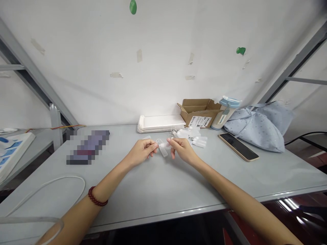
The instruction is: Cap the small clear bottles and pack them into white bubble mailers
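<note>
My left hand is closed in a pinch near the middle of the table. Between its fingertips and the right hand hangs a small translucent plastic piece with a thin white loop. My right hand is pinched too, thumb against forefinger, at the upper end of this piece; what exactly lies between those fingertips is too small to make out. Behind the right hand lies a loose pile of similar translucent pieces with thin strings. Another pale piece shows partly behind the left hand.
On the grey table, a white stack of flat packs and an open cardboard box stand against the wall. Further right are a lidded cup, a phone and a blue cloth bag. A pale cable curves at left.
</note>
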A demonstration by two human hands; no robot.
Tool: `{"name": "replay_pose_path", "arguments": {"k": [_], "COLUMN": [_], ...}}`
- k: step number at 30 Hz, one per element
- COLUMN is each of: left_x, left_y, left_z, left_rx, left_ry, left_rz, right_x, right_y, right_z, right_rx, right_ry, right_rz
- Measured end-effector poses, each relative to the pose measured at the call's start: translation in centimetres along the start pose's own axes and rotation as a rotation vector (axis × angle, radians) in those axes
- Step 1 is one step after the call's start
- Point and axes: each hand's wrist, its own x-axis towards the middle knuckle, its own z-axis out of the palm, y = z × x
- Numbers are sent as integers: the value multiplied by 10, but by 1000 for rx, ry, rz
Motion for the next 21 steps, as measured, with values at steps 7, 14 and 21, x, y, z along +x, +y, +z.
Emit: {"name": "replay_pose_path", "arguments": {"k": [7,14,21], "left_x": [-1,-2,-3], "left_y": [1,2,5], "left_z": [1,1,1], "left_rx": [-73,-155,-94], "left_ry": [-1,27,48], "left_rz": [-24,-44,-21], "right_x": [0,-1,0], "right_y": [-1,-2,0], "right_z": [0,-1,-2], "right_rx": [3,2,-16], "right_ry": [-10,-5,19], "right_rz": [-3,-36,-28]}}
